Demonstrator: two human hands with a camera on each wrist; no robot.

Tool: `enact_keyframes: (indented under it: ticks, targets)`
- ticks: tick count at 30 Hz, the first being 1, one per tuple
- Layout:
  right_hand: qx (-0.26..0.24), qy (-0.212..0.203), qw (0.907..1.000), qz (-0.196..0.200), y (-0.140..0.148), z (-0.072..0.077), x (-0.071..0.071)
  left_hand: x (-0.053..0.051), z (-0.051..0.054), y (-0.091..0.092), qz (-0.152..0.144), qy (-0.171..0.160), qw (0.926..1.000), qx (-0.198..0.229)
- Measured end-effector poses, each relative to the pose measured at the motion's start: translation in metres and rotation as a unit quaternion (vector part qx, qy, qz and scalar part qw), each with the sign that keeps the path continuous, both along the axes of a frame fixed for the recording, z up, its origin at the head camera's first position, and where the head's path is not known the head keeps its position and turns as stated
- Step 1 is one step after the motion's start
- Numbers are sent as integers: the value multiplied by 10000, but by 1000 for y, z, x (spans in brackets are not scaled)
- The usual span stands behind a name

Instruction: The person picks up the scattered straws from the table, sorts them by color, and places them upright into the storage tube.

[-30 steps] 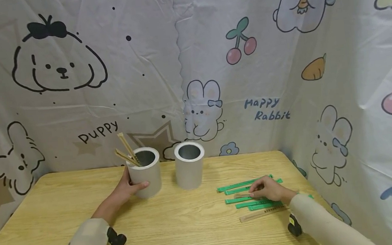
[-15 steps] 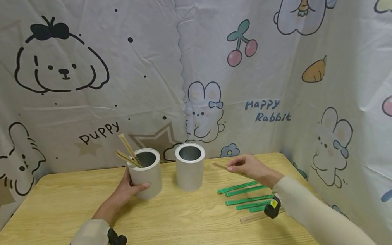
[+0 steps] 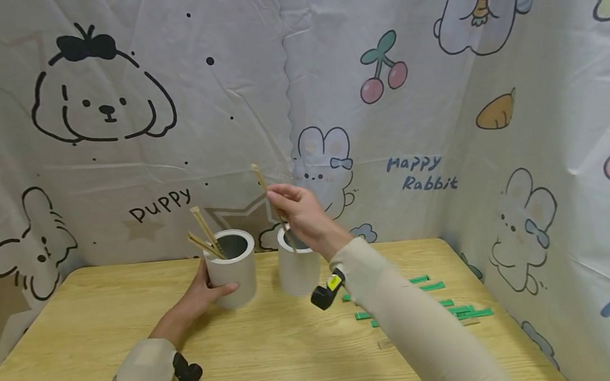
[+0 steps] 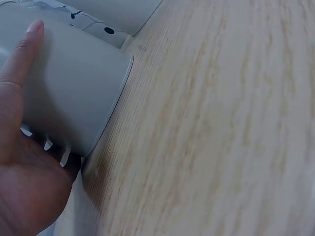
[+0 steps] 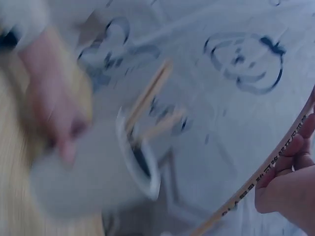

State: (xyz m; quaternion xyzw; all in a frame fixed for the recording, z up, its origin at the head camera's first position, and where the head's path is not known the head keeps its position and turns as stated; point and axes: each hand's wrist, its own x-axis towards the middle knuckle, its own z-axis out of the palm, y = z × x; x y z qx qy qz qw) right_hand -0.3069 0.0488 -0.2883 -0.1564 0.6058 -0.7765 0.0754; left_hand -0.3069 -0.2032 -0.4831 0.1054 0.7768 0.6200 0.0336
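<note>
My left hand (image 3: 199, 293) grips the left light grey cylindrical cup (image 3: 241, 281), thumb across its front and fingers round the far side. In this cup lean several brown paper-wrapped straws (image 3: 206, 228). My right hand (image 3: 307, 217) pinches another brown wrapped straw (image 3: 257, 175), printed with dark lettering in the right wrist view. That straw stands nearly upright above the right grey cup (image 3: 296, 276), its lower end at the opening. Whether the tip is inside, I cannot tell. The left wrist view shows the thumb (image 4: 29, 49) along the cup wall.
Several green wrapped straws (image 3: 433, 286) lie on the wooden table (image 3: 276, 356) at the right, partly hidden by my right sleeve (image 3: 408, 308). A brown wrapped straw (image 3: 386, 344) lies nearest the front there. A printed curtain (image 3: 232, 100) hangs behind the table.
My right hand has picked up a brown straw from the pile, carried it leftward and raised it upright over the right cup. The left hand keeps its grip on the left cup.
</note>
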Motion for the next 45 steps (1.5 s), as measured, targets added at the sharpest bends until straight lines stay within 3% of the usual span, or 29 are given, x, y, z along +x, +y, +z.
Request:
enact_keyframes:
  ticks: [4,7,9,12,18,25,30,37,45]
  targets:
    - [-1237,67,9921,215,-39,18,1,-2,-2,-2,18,62,10000,76]
    - [-1787,67,9835,278,-60,21,1,-3,-2,-3,-1,80,9999,135]
    - [-1954,11,9804,236,-71,16,-1,-3,-2,-2,-23,88,9998,166]
    - [-1836,-129,9829,70,-80,2,-6,-2,-2,0,-34,45,9999,163]
    - [-615,-432,9970,-164,-67,-33,-16,0,-1,3,-55,-31,9999,149]
    - [816,-109,9966,-49,-12,-45,-12,0,-1,5,-43,-74,9999,83]
    - [1678,160,9853,275,38,-52,-1,1,-2,2,43,-49,10000,71]
    - [2605,439,9639,346,110,-68,20,3,1,-1,45,49,10000,71]
    - [3219,213,9454,463,190,-97,54,1,-2,0,31,60,10000,31]
